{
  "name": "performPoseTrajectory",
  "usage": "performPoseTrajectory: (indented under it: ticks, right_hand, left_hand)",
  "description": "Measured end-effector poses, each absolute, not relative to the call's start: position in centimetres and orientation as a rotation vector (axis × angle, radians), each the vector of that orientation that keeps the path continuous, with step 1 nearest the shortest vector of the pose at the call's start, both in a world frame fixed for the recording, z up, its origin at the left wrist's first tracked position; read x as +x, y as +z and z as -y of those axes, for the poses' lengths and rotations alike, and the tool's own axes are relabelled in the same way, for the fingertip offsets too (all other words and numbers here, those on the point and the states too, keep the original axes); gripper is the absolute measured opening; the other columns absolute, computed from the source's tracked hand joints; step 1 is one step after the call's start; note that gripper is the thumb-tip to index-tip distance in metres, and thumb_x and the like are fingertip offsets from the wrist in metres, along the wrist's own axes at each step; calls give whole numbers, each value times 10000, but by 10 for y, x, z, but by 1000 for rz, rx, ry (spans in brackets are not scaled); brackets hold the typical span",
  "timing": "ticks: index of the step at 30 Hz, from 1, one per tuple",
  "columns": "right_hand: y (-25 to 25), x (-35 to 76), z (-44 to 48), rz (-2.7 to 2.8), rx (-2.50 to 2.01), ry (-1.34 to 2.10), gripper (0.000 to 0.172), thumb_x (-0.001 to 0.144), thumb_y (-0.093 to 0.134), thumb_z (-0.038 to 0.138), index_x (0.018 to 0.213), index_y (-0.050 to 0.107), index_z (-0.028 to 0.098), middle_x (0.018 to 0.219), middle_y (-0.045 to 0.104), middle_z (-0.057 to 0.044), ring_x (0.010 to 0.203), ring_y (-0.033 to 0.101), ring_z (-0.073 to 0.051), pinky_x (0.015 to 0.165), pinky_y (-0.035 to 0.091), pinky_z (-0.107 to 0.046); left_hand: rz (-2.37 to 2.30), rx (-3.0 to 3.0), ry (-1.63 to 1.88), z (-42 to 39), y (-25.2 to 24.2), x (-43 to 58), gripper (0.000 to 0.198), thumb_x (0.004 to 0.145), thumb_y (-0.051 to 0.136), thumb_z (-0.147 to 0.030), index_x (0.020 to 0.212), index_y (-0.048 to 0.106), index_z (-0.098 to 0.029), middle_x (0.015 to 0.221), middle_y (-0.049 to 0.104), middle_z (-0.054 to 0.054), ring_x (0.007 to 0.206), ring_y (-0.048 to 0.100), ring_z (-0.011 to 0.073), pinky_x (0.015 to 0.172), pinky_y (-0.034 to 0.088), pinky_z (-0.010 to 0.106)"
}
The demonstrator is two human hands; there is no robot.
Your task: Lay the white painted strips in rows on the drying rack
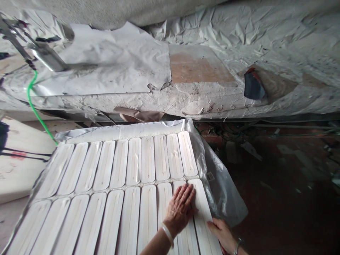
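The left hand (pixel 182 209) lies open and flat on the white strips (pixel 127 191) at the near right of the tray. The right hand (pixel 221 233), fingers loosely open, touches the outermost strip (pixel 202 209) at its edge (beside the plastic sheet (pixel 223 191)). A sideways push could slide that strip off the edge.

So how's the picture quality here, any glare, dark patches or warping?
Head view: the white strips under the left hand are evenly lit, no hard glare; the floor at right is dim and murky; the paper-covered bench bows from lens distortion.
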State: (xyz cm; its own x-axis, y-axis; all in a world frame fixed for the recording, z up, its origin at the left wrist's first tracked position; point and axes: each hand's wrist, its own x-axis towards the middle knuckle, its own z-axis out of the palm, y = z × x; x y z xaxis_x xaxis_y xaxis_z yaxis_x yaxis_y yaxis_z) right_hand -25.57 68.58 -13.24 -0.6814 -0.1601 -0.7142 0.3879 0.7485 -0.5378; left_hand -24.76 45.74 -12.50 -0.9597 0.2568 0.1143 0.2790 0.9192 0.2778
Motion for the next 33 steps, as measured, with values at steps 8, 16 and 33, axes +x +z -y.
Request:
performPoseTrajectory:
  ticks: [8, 16, 33]
  right_hand:
    - [-130, -262, -683, -2247, 199, -784, 386, 764, 435, 539, 554, 391, 218, 492, 258, 56, 432, 312, -108, 455, 193, -270]
    - [-115, -268, -680, -2277, 157, -620, 427, 841, 452, 487, 499, 443, 230, 425, 326, 35, 321, 344, -124, 403, 192, -285]
    - [-121, -201, -694, -2507, 412, -867, 651, 735, 394, 833, 629, 573, 216, 581, 632, -71, 583, 620, -235, 585, 449, -318]
  left_hand:
    - [3002, -442, -463, -458, -122, -251, 719, 903, 517, -292, 1530, 201, -136, 1604, 163, 69, 1481, 157, 259, 1197, 293, 437]
    - [2960, -542, -502, -459, -123, -252, 670, 932, 481, -258, 1532, 202, -155, 1604, 158, 112, 1478, 159, 282, 1200, 273, 466]
    - [2978, -579, -516, -464, -120, -256, 683, 932, 524, -329, 1530, 220, -199, 1604, 148, 145, 1473, 154, 330, 1164, 318, 532]
